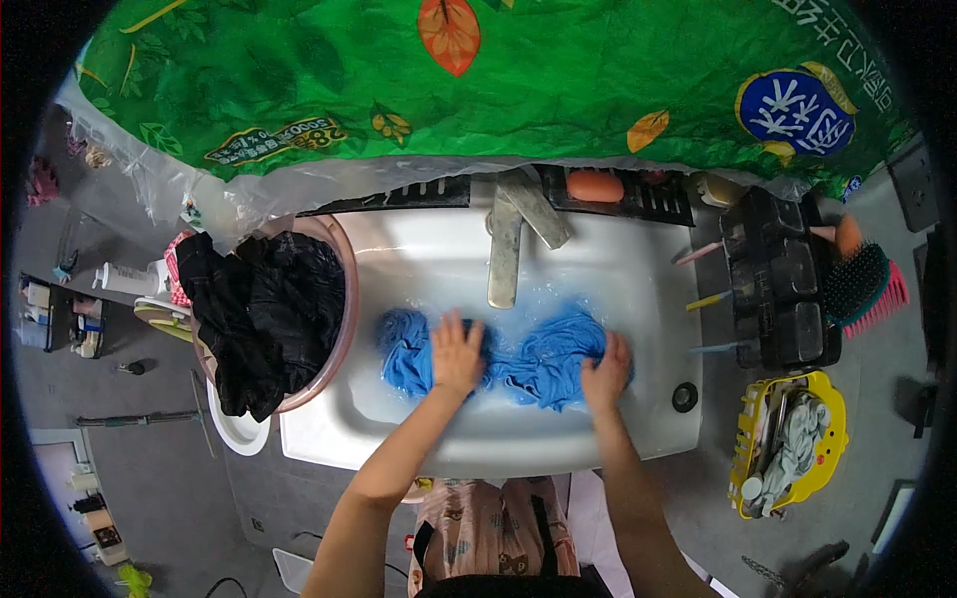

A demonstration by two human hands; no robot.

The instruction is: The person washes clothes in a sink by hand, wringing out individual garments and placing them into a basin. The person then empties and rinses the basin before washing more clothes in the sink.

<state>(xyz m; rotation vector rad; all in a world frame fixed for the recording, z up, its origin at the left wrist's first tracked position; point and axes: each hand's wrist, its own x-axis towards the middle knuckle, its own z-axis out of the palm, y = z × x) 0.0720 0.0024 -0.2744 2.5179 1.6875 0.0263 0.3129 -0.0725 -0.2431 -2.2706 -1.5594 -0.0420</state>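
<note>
A wet blue cloth [556,356] lies bunched in cloudy, slightly foamy water in the white sink [379,234]. It forms two heaps joined by a narrow twisted stretch in the middle. My left hand [458,354] presses on the left heap, palm down, its fingers outstretched and a little apart. At the right heap's outer edge, my right hand [606,371] has its fingers curled over the fabric, with the thumb on the near side. Part of the cloth is hidden under each hand. Above the water, between the two heaps, hangs the metal faucet [503,259].
A pink basin [348,299] piled with black clothing [264,309] overlaps the sink's left side. Orange soap [595,186] sits behind the faucet. Right of the sink are a black toothbrush holder [788,279], a teal hairbrush [859,279] and a yellow basket [827,468]. Green plastic sheeting [558,90] spans the far side.
</note>
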